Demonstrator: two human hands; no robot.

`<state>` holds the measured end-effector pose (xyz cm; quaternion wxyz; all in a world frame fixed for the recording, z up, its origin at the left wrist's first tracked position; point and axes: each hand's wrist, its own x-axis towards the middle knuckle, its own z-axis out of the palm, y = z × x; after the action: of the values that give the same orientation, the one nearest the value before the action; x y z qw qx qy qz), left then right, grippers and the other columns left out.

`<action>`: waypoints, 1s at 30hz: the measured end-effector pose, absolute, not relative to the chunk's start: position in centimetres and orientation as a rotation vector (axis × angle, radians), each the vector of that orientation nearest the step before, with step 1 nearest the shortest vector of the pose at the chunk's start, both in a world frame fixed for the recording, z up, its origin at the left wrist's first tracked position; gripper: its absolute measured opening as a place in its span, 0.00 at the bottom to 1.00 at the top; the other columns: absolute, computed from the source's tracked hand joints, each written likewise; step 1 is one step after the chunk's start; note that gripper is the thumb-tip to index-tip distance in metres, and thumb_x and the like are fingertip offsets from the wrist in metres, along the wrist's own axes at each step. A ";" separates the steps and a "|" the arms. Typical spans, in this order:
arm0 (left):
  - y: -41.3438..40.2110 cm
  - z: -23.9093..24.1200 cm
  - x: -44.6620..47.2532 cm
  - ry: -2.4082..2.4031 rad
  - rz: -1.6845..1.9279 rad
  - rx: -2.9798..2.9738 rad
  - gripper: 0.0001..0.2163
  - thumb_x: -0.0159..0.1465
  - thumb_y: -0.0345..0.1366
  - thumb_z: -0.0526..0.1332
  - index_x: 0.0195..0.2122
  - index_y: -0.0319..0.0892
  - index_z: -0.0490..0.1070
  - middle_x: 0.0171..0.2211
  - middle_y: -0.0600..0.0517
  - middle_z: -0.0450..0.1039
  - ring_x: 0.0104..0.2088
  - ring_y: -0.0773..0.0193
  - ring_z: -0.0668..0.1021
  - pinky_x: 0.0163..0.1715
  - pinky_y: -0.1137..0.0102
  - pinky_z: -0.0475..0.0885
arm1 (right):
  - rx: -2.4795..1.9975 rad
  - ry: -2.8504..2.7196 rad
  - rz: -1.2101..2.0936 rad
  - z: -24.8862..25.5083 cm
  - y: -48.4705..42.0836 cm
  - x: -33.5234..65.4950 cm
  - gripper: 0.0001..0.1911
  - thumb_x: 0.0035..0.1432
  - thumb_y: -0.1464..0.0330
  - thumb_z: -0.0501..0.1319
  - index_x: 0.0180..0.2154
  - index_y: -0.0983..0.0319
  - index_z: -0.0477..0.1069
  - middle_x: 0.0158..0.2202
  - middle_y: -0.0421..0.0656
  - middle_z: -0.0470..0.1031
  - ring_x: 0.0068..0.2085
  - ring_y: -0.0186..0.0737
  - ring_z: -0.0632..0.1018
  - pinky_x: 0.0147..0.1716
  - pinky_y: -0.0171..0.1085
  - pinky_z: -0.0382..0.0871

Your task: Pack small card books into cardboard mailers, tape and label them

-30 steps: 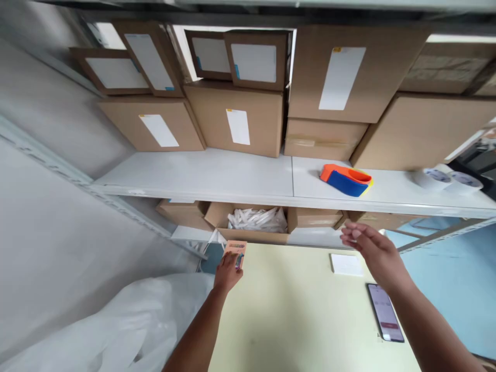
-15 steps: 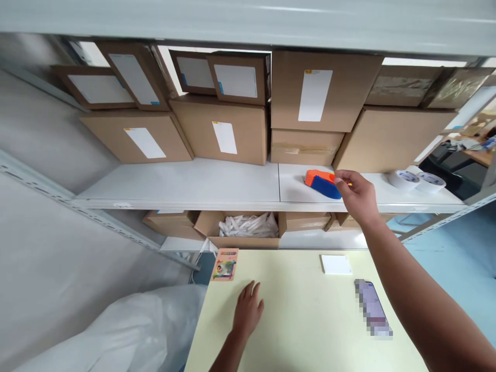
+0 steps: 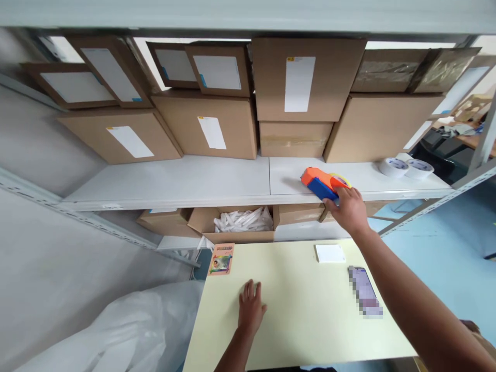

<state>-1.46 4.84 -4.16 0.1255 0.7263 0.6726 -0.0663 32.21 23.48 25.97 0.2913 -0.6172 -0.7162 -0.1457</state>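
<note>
An orange and blue tape dispenser (image 3: 318,184) with a yellow-edged roll is at the front of the white shelf. My right hand (image 3: 350,211) is closed around its near right end, and it looks tilted and lifted off the shelf. My left hand (image 3: 251,307) rests on the pale yellow table (image 3: 287,299), fingers stretched out, holding nothing. Beyond it at the table's left corner lies a pink card (image 3: 221,259) with a picture. A stack of white cards or paper (image 3: 330,253) and a phone (image 3: 365,291) lie toward the right side of the table.
Cardboard boxes (image 3: 209,126) stand along the shelf (image 3: 217,178). Two white tape rolls (image 3: 394,167) sit at its right end. Below, an open carton (image 3: 236,237) holds crumpled white pieces. A large white plastic bag (image 3: 127,330) is left of the table.
My right hand has closed on the tape dispenser and drawn it toward me, tilting it. My left hand has flattened on the table. The whole view has shifted slightly.
</note>
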 end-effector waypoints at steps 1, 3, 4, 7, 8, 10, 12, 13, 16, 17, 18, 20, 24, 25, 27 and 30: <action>4.8 -4.1 -1.4 1.959 -0.190 2.125 0.33 0.60 0.36 0.64 0.67 0.42 0.61 0.71 0.37 0.54 0.70 0.43 0.58 0.63 0.50 0.61 | -1.620 -1.882 -0.379 25.2 21.2 32.3 0.17 0.63 0.59 0.60 0.48 0.63 0.71 0.45 0.55 0.79 0.47 0.56 0.75 0.53 0.54 0.66; 4.8 -4.1 -1.4 1.955 -0.184 2.146 0.33 0.60 0.35 0.64 0.68 0.40 0.61 0.71 0.37 0.54 0.70 0.43 0.57 0.63 0.51 0.61 | -1.584 -1.839 -0.341 23.0 16.2 32.5 0.17 0.64 0.58 0.60 0.48 0.61 0.69 0.45 0.53 0.78 0.46 0.55 0.76 0.51 0.53 0.69; 4.8 -4.0 -1.4 1.952 -0.188 2.155 0.33 0.61 0.36 0.63 0.68 0.40 0.60 0.71 0.36 0.53 0.70 0.43 0.57 0.63 0.51 0.61 | -1.578 -1.833 -0.306 21.5 13.6 32.5 0.16 0.64 0.58 0.60 0.48 0.61 0.69 0.46 0.53 0.78 0.47 0.55 0.76 0.51 0.52 0.70; 4.9 -3.8 -1.4 1.945 -0.240 2.173 0.32 0.61 0.37 0.62 0.67 0.40 0.60 0.71 0.36 0.54 0.70 0.44 0.58 0.63 0.51 0.61 | -1.634 -1.832 -0.182 15.7 6.5 32.5 0.13 0.64 0.60 0.60 0.47 0.59 0.68 0.46 0.52 0.78 0.48 0.55 0.76 0.53 0.56 0.70; 5.0 -3.7 -1.4 1.940 -0.253 2.187 0.31 0.62 0.37 0.62 0.67 0.40 0.60 0.70 0.36 0.55 0.70 0.44 0.58 0.63 0.51 0.61 | -1.688 -1.814 -0.139 13.6 4.6 32.4 0.12 0.65 0.60 0.59 0.47 0.59 0.68 0.44 0.51 0.78 0.47 0.55 0.77 0.53 0.57 0.70; 5.2 -3.5 -1.4 1.928 -0.259 2.230 0.30 0.63 0.38 0.61 0.66 0.39 0.61 0.70 0.35 0.56 0.70 0.44 0.59 0.63 0.52 0.61 | -1.793 -1.807 -0.003 9.2 1.5 32.4 0.10 0.65 0.64 0.57 0.48 0.58 0.68 0.47 0.52 0.78 0.51 0.56 0.76 0.52 0.57 0.70; 5.1 -3.4 -1.2 1.924 -0.241 2.267 0.29 0.64 0.38 0.59 0.66 0.37 0.61 0.69 0.34 0.57 0.69 0.44 0.60 0.64 0.53 0.61 | -1.893 -1.767 0.069 5.2 -0.7 32.3 0.10 0.64 0.68 0.56 0.47 0.57 0.68 0.49 0.52 0.77 0.53 0.58 0.76 0.54 0.58 0.69; 4.8 -3.4 -1.0 1.921 -0.232 2.277 0.28 0.64 0.38 0.58 0.66 0.36 0.61 0.69 0.34 0.58 0.69 0.43 0.61 0.64 0.53 0.61 | -1.938 -1.742 0.085 3.4 -1.5 32.3 0.11 0.63 0.70 0.56 0.47 0.57 0.68 0.49 0.52 0.78 0.53 0.57 0.76 0.54 0.58 0.68; 3.3 -3.7 -0.2 1.884 -0.223 2.296 0.27 0.65 0.36 0.55 0.65 0.36 0.62 0.68 0.35 0.60 0.69 0.44 0.61 0.65 0.52 0.61 | -2.021 -1.708 0.097 -0.7 -3.0 32.3 0.16 0.60 0.74 0.54 0.49 0.59 0.68 0.47 0.51 0.79 0.51 0.55 0.77 0.56 0.58 0.66; 2.5 -3.8 0.1 1.863 -0.227 2.306 0.27 0.65 0.35 0.55 0.65 0.37 0.62 0.68 0.36 0.59 0.69 0.44 0.61 0.65 0.52 0.61 | -2.034 -1.712 0.100 -1.5 -3.3 32.2 0.17 0.60 0.75 0.54 0.50 0.60 0.69 0.47 0.51 0.79 0.51 0.55 0.77 0.57 0.57 0.65; 1.6 -4.0 0.4 1.846 -0.235 2.316 0.27 0.65 0.35 0.55 0.66 0.37 0.62 0.68 0.36 0.59 0.69 0.44 0.61 0.65 0.52 0.60 | -2.044 -1.718 0.103 -2.2 -3.5 32.2 0.18 0.59 0.76 0.53 0.50 0.61 0.69 0.47 0.51 0.79 0.51 0.54 0.77 0.58 0.57 0.63; -0.1 -4.4 1.0 1.828 -0.255 2.337 0.28 0.65 0.35 0.54 0.67 0.37 0.61 0.69 0.36 0.58 0.69 0.43 0.60 0.65 0.52 0.60 | -2.055 -1.734 0.102 -2.9 -3.8 32.2 0.19 0.59 0.77 0.53 0.51 0.62 0.69 0.47 0.51 0.79 0.51 0.52 0.77 0.62 0.57 0.59; -2.2 -4.7 1.7 1.824 -0.270 2.383 0.28 0.66 0.35 0.53 0.67 0.36 0.60 0.70 0.36 0.56 0.69 0.43 0.60 0.65 0.51 0.60 | -2.065 -1.775 0.105 -3.2 -4.0 32.6 0.21 0.60 0.78 0.52 0.53 0.61 0.68 0.49 0.50 0.79 0.53 0.51 0.75 0.64 0.56 0.55; -2.3 -4.6 1.8 1.826 -0.280 2.390 0.28 0.66 0.35 0.53 0.68 0.36 0.60 0.70 0.37 0.57 0.69 0.43 0.60 0.65 0.51 0.60 | -2.066 -1.788 0.116 -3.1 -4.1 32.7 0.21 0.60 0.78 0.52 0.53 0.61 0.68 0.49 0.50 0.79 0.53 0.51 0.75 0.63 0.55 0.55; -2.2 -4.2 2.0 1.830 -0.326 2.388 0.28 0.66 0.35 0.53 0.68 0.36 0.60 0.70 0.37 0.56 0.69 0.43 0.60 0.65 0.51 0.61 | -2.071 -1.812 0.137 -3.0 -4.1 33.0 0.22 0.59 0.79 0.51 0.54 0.60 0.68 0.49 0.50 0.79 0.53 0.51 0.75 0.63 0.55 0.55; -1.9 -3.6 2.4 1.833 -0.415 2.353 0.28 0.66 0.35 0.53 0.68 0.34 0.59 0.70 0.35 0.54 0.70 0.42 0.59 0.64 0.52 0.62 | -2.078 -1.836 0.137 -2.9 -4.2 33.0 0.22 0.60 0.79 0.51 0.53 0.61 0.68 0.48 0.50 0.79 0.53 0.52 0.75 0.63 0.55 0.56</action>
<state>2.37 -1.91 -3.62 0.0651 0.7796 0.6075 -0.1376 33.03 -4.19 -2.92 0.1817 -0.7359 -0.6505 0.0484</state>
